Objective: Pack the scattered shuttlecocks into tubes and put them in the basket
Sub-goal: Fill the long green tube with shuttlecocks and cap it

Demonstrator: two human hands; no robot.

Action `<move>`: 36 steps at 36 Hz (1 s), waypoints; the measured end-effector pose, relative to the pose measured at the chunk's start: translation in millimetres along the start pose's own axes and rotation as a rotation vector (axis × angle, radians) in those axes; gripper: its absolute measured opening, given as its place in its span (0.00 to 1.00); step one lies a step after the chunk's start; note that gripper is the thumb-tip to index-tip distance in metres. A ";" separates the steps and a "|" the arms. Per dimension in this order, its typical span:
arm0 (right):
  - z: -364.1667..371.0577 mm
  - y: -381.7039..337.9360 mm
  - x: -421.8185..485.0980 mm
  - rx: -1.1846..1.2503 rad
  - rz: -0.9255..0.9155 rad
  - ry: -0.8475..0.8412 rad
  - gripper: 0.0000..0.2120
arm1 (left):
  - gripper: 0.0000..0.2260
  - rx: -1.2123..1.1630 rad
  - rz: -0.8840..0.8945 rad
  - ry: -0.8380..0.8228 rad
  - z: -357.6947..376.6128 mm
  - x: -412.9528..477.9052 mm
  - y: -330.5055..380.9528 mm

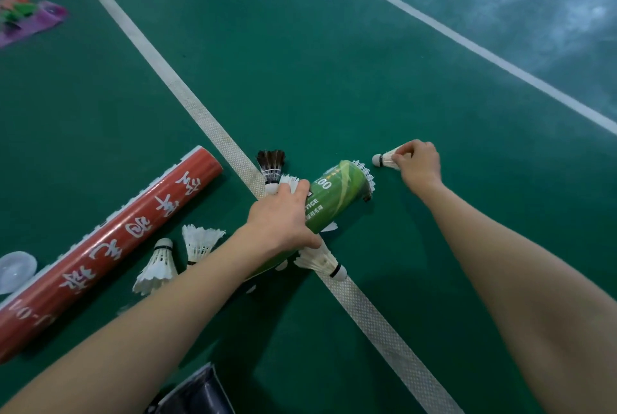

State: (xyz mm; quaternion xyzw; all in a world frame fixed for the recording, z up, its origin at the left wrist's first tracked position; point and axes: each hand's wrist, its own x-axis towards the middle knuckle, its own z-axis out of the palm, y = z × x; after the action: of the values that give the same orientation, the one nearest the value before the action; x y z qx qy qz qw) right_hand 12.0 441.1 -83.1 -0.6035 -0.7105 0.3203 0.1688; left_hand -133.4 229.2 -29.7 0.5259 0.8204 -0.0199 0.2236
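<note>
My left hand (pixel 283 218) grips a green tube (pixel 337 195) lying on the court floor, with white feathers showing at its open far end. Just right of that end, my right hand (pixel 417 161) pinches a white shuttlecock (pixel 384 159) by its feathers, cork pointing left. A black-feathered shuttlecock (pixel 271 166) stands behind my left hand. White shuttlecocks lie around the tube: one to its right on the line (pixel 322 261), two to the left (pixel 158 268) (pixel 200 240). A long red tube (pixel 110 246) lies at the left.
A translucent tube cap (pixel 15 270) lies at the far left by the red tube. A purple tube with coloured shuttlecocks (pixel 28 19) sits far left at the back. A dark container edge (pixel 200 393) shows at the bottom. White court lines (pixel 187 96) cross the green floor.
</note>
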 end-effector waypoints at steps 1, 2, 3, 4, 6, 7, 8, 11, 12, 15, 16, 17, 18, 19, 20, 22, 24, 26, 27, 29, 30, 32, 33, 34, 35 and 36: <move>-0.1 1.9 -4.8 0.017 -0.014 0.011 0.06 | 0.41 -0.001 0.000 -0.002 1.1 -2.1 1.1; -0.9 3.9 -10.4 0.038 -0.025 0.022 0.05 | 0.41 -0.001 -0.001 -0.003 2.3 -4.7 2.5; -2.3 5.7 -16.1 0.071 -0.036 0.037 0.04 | 0.41 0.000 -0.002 0.000 3.7 -7.2 3.8; -4.1 6.9 -22.5 0.117 -0.050 0.051 0.06 | 0.41 0.004 -0.003 0.008 5.1 -9.6 4.7; -9.5 7.6 -38.8 0.229 -0.079 0.067 0.10 | 0.43 0.015 -0.005 0.024 7.6 -15.4 5.3; -12.9 8.2 -48.2 0.280 -0.090 0.075 0.12 | 0.43 0.021 -0.002 0.029 8.6 -18.6 5.3; -17.1 9.2 -58.0 0.324 -0.102 0.089 0.13 | 0.44 0.026 0.002 0.034 9.2 -22.0 5.5; -33.7 14.5 -85.2 0.447 -0.131 0.124 0.15 | 0.44 0.036 0.013 0.055 8.1 -33.4 7.2; -41.1 15.5 -94.1 0.482 -0.138 0.121 0.15 | 0.44 0.039 0.016 0.060 6.8 -37.5 8.6; -63.3 17.9 -118.9 0.573 -0.166 0.084 0.14 | 0.42 0.049 0.047 0.088 2.2 -51.1 16.4; -70.1 18.3 -127.6 0.594 -0.180 0.072 0.13 | 0.42 0.054 0.066 0.095 0.6 -56.1 20.5; -75.5 18.9 -135.7 0.604 -0.194 0.058 0.13 | 0.42 0.059 0.088 0.101 -0.6 -61.1 25.0; -80.0 19.4 -144.0 0.606 -0.207 0.039 0.13 | 0.42 0.061 0.110 0.106 -1.6 -66.4 30.1; -82.7 20.0 -151.7 0.601 -0.215 0.016 0.13 | 0.42 0.060 0.131 0.112 -2.2 -71.8 34.8; -85.2 20.3 -159.3 0.598 -0.219 -0.005 0.13 | 0.42 0.056 0.153 0.121 -2.2 -76.8 39.0; -88.5 21.5 -173.4 0.617 -0.207 -0.024 0.12 | 0.41 0.048 0.190 0.139 -1.0 -86.6 44.9; -93.7 23.9 -186.3 0.669 -0.191 -0.041 0.11 | 0.42 0.043 0.217 0.147 0.7 -95.8 49.1; -99.8 27.8 -198.8 0.698 -0.187 -0.047 0.11 | 0.43 0.042 0.245 0.135 2.6 -104.9 52.6; -103.5 29.6 -204.9 0.699 -0.189 -0.035 0.10 | 0.43 0.043 0.264 0.133 4.0 -109.4 54.2; -109.5 32.9 -216.4 0.712 -0.193 0.012 0.10 | 0.43 0.048 0.307 0.146 6.0 -118.9 57.4; -112.3 34.6 -222.4 0.728 -0.188 0.035 0.10 | 0.43 0.051 0.326 0.158 6.7 -123.1 59.1; -115.4 38.5 -233.6 0.750 -0.170 0.065 0.10 | 0.42 0.054 0.357 0.180 8.1 -130.2 62.6; -116.2 40.2 -239.0 0.750 -0.161 0.073 0.10 | 0.42 0.054 0.372 0.187 8.7 -133.3 64.2; -117.2 41.6 -244.2 0.745 -0.154 0.079 0.11 | 0.42 0.053 0.386 0.189 9.2 -135.7 65.5; -117.7 42.6 -248.3 0.740 -0.147 0.087 0.11 | 0.42 0.053 0.399 0.190 9.7 -137.7 66.3; -119.2 42.8 -252.2 0.738 -0.145 0.095 0.11 | 0.43 0.053 0.412 0.192 10.2 -139.2 66.9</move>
State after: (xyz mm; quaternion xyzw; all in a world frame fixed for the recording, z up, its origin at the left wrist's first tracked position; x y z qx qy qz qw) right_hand 172.9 230.4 13.7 -0.4646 -0.5795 0.5136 0.4295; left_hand -23.3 137.5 28.7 0.6874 0.7125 0.0545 0.1301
